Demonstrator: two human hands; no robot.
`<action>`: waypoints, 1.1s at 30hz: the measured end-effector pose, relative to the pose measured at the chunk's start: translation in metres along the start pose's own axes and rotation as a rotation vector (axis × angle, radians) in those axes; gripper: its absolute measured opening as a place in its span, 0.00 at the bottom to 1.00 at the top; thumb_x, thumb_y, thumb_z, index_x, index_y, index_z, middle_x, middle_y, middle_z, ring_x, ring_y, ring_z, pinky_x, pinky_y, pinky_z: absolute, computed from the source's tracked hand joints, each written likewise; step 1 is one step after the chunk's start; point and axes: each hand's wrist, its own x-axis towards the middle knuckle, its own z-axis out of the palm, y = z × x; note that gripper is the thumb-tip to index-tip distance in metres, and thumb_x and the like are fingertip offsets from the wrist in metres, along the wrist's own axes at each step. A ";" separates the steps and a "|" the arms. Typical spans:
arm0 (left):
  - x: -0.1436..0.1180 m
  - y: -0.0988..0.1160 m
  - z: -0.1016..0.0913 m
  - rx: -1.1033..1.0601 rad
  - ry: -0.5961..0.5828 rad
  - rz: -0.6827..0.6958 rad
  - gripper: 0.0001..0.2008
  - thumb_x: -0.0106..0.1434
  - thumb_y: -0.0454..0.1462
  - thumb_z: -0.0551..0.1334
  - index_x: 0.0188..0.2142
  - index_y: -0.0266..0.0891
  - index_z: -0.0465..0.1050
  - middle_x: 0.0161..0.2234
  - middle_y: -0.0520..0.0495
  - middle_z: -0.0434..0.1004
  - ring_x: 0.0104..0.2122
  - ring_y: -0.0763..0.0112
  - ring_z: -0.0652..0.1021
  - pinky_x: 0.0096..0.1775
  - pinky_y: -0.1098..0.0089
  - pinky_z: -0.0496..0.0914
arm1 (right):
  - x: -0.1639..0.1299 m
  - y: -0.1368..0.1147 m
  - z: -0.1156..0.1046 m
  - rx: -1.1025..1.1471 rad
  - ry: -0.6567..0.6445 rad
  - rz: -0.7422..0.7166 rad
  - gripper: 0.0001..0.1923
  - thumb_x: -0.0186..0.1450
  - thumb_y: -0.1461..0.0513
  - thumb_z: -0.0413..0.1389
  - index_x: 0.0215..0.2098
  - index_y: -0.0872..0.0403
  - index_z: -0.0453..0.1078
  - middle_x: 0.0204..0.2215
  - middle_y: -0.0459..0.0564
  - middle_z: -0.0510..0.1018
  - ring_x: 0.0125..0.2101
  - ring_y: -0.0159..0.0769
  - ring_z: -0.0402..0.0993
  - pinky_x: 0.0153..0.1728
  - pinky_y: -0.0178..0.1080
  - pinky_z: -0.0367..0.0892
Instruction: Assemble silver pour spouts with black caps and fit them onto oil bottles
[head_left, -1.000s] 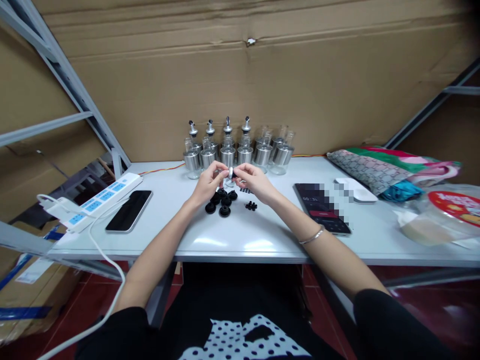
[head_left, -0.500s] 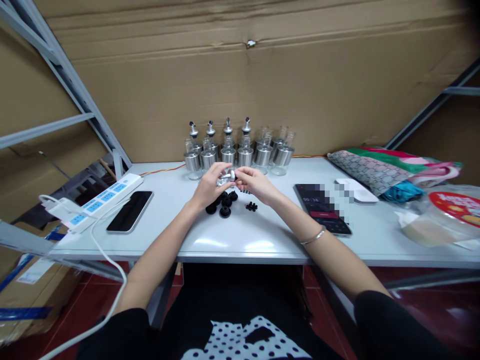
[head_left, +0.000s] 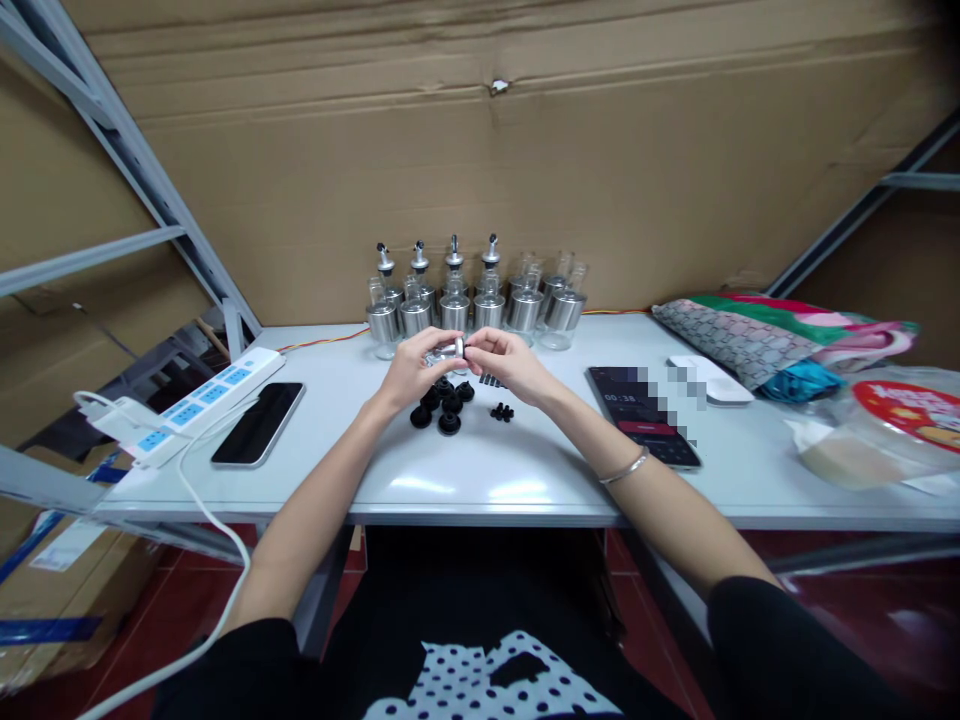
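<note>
Above the table, my left hand (head_left: 411, 370) is closed on a silver metal pour spout (head_left: 459, 347), its flat disc turned to the right. My right hand (head_left: 508, 362) pinches a small black stopper piece (head_left: 467, 352) against that disc; the fingers hide most of it. Below the hands lies a group of black rubber stoppers (head_left: 450, 403). To their right sit several tiny black caps (head_left: 502, 411), and small dark pieces (head_left: 492, 380) lie just behind those. Glass bottles with steel sleeves (head_left: 454, 317) stand behind my hands; several at the back carry spouts (head_left: 454, 256).
On the left are a white power strip (head_left: 199, 405) with a cable and a dark phone (head_left: 259, 424). To the right lie a phone showing a timer (head_left: 622, 400), a white case (head_left: 724, 385), a patterned cloth bag (head_left: 750, 340) and a plastic tub (head_left: 862, 440). Cardboard (head_left: 495, 170) closes off the back.
The spout has turned slightly in my left hand, so its disc shows more edge-on. My right fingers have moved slightly left, pressed closer around the black piece.
</note>
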 end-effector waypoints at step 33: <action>0.006 0.000 -0.015 -0.436 -0.175 -0.374 0.22 0.48 0.44 0.69 0.40 0.34 0.74 0.39 0.44 0.78 0.40 0.65 0.75 0.43 0.66 0.68 | 0.000 0.006 -0.003 -1.162 -0.059 -0.920 0.07 0.66 0.66 0.47 0.32 0.53 0.65 0.34 0.53 0.75 0.33 0.37 0.66 0.35 0.40 0.66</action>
